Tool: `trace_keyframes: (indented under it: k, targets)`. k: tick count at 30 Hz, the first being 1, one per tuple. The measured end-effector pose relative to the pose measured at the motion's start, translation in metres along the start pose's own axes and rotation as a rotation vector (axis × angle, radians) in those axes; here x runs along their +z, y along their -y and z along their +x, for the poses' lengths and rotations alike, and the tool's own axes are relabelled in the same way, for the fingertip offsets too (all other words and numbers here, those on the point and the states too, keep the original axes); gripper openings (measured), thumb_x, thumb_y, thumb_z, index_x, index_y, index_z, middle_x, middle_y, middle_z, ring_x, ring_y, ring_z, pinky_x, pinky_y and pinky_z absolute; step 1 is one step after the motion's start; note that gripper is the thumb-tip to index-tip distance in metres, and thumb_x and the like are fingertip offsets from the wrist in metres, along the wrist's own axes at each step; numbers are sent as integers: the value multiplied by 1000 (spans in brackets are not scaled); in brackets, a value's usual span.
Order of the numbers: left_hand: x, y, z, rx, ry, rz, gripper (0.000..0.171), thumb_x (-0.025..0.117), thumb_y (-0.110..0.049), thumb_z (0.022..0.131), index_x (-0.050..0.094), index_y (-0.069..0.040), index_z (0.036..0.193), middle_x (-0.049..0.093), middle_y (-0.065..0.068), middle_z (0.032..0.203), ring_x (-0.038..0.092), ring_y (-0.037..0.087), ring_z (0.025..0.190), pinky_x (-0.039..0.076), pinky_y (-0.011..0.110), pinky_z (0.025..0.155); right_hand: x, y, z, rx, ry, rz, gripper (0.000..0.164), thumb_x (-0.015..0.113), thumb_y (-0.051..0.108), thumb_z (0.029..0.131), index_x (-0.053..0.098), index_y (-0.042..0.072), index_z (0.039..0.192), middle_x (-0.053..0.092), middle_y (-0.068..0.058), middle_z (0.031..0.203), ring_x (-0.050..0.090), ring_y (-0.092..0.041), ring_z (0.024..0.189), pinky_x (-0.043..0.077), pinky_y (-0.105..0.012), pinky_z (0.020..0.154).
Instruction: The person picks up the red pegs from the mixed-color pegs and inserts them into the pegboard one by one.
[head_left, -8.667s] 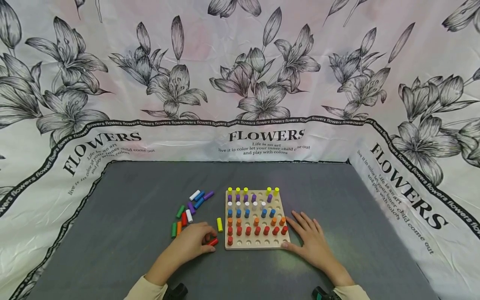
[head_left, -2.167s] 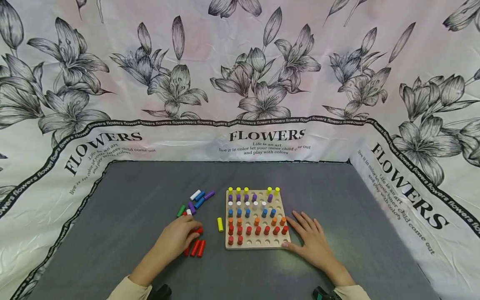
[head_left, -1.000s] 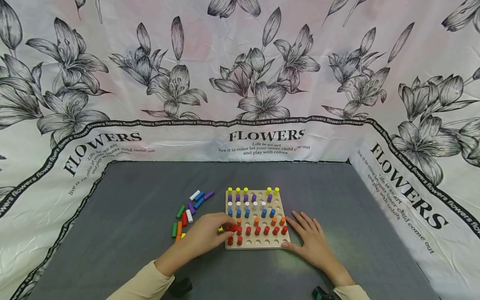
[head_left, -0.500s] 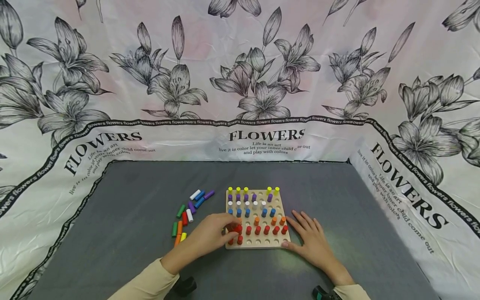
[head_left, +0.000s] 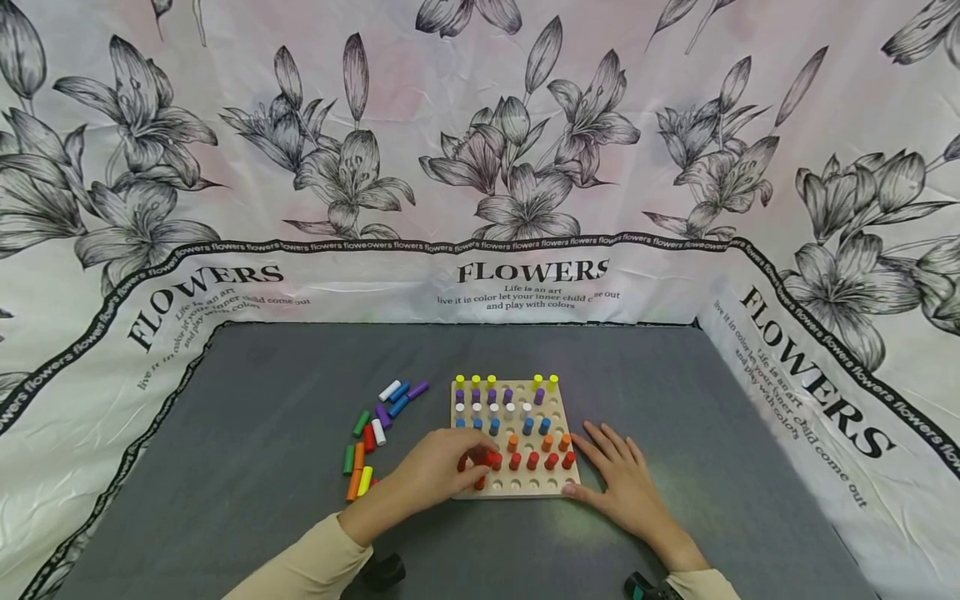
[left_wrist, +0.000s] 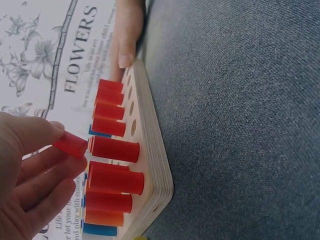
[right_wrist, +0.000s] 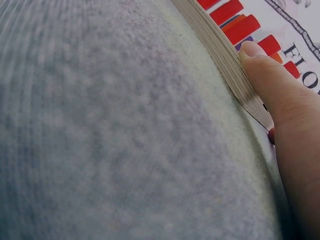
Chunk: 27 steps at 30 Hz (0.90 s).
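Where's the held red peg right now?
In the left wrist view, the held red peg is left of centre, pinched in the left hand, beside a standing red peg on the pegboard.

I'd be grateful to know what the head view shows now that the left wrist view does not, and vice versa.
Only the head view shows the loose green pegs left of the pegboard and the beige sleeves.

Only the left wrist view shows the layers in the pegboard's side edge and the table cover's weave.

Both show the left hand pinching a red peg, the right hand at the pegboard's corner, and the floral backdrop.
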<state>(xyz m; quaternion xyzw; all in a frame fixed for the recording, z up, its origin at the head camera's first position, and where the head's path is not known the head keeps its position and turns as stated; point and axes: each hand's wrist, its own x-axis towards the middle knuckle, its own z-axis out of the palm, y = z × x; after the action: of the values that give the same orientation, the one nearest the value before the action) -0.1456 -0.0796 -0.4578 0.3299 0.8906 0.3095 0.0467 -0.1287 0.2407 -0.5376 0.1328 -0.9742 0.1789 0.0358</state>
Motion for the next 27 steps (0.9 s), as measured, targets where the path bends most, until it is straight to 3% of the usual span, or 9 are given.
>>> trace_keyframes:
  k: [9,21,27]
  targets:
    - [6,1,3,34,-34,-6,18,71,-23,92,69,-18,110,71,-8,94,60,3,77,49,14,68,1,0,0,-4,-9,-2,81,67,66,81,46,26,149,36,-7,160,26,-38,149,15,-68,114]
    - [14,0,5,29,14,-25,17,74,-21,89,69,-19,106,69,-8,93,64,12,81,48,14,69,3,-1,-1,-1,0,1,82,66,67,81,45,26,149,36,-7,160,25,-38,149,13,-67,115]
    - [17,0,5,64,-6,28,17,76,-22,88,70,-19,103,71,-6,94,63,12,79,47,14,68,3,-2,-1,-21,-27,12,81,69,63,80,47,25,148,37,-8,159,27,-39,148,14,-68,114]
